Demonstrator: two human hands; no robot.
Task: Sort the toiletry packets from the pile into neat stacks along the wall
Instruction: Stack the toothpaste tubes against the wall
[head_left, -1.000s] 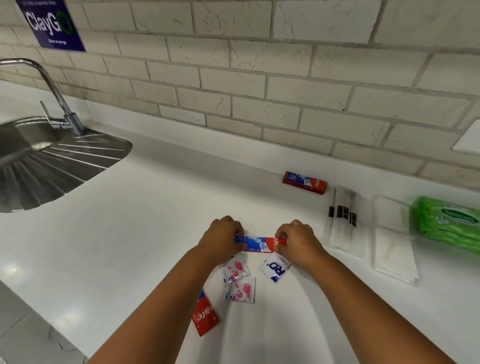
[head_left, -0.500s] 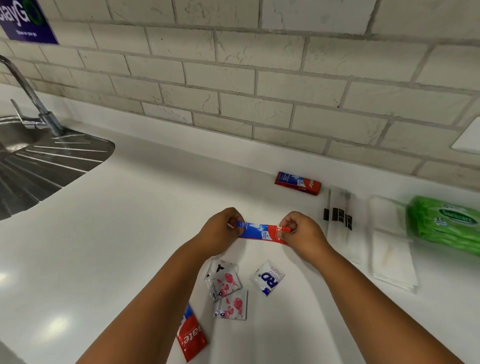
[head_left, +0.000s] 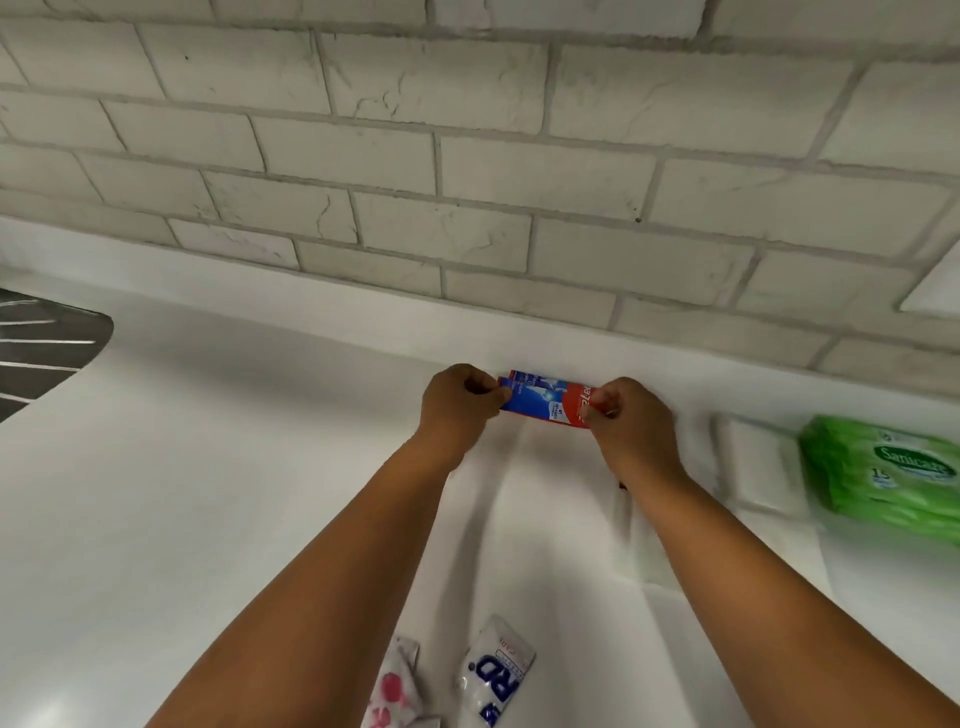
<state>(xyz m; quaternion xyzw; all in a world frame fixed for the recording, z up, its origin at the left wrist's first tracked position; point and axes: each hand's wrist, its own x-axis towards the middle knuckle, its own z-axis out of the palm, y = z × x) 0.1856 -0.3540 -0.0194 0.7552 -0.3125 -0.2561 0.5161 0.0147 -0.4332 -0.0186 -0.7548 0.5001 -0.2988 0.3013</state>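
Both hands pinching one toothpaste packet (head_left: 545, 399) at far tabletop (head_left: 208, 493) edge.
Left hand (head_left: 457, 410) is gripping its blue end, right hand (head_left: 631, 423) its red end; two sachets (head_left: 496, 670) are lying near.

Head view, down toward wall (head_left: 467, 156)

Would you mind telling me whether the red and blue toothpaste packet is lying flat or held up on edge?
Lying roughly flat: the toothpaste packet shows its printed face upward, the left hand and right hand pinching its ends near the wall. Whether it touches the counter, cannot tell.
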